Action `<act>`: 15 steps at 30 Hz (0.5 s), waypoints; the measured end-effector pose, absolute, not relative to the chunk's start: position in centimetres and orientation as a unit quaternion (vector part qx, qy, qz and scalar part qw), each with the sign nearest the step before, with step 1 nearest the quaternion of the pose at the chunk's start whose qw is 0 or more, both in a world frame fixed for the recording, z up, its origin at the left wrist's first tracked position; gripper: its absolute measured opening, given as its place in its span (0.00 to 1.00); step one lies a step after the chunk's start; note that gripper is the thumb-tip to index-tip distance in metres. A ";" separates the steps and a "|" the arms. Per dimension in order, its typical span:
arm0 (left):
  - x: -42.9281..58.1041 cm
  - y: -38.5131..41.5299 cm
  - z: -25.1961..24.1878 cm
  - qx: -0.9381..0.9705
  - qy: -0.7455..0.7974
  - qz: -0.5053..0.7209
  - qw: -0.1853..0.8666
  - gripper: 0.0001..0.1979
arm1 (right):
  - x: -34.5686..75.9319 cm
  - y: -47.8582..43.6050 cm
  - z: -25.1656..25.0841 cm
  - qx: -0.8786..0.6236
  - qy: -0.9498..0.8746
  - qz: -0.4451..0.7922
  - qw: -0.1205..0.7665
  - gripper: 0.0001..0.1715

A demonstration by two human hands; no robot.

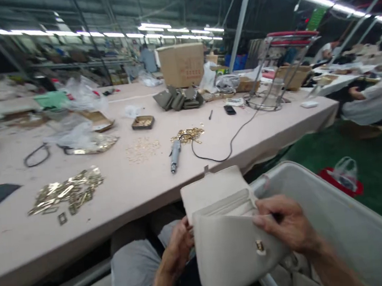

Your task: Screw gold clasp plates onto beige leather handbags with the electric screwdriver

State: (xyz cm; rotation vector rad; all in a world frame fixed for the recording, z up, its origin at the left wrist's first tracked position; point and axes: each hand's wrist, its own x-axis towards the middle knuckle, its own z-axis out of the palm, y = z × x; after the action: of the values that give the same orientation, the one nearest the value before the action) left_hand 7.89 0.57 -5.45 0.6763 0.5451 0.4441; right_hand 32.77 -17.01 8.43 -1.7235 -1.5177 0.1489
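A cream handbag [229, 254] with its flap up is held over my lap, tilted to the right. My left hand [179, 245] grips its left edge, the fingers partly hidden behind it. At the right end of the bag's mouth, my right hand [285, 221] pinches the front panel's rim between thumb and fingers. A small gold clasp [260, 247] sits on the front panel. On the table ahead lies a grey electric screwdriver [175, 155] with a black cord, beside a heap of gold metal pieces [188, 135].
To my right stands a large white bin [342, 219] with cream bags at its bottom. On the table [141, 186] are gold buckle frames [71, 190], a small tray [143, 122], grey folded pieces [177, 98], a phone [230, 109] and a carton [182, 64]. A co-worker's sleeve [373, 102] shows far right.
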 end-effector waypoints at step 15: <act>-11.9 -1.3 -7.4 0.261 0.553 0.431 0.663 0.32 | 18.8 -2.2 0.9 -0.504 -0.736 0.232 0.388 0.13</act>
State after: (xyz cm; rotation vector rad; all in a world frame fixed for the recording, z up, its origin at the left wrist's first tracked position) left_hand -11.90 -1.28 -7.37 0.5892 1.2505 0.9740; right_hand 18.75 -2.20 0.86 -1.2830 -1.8708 0.5888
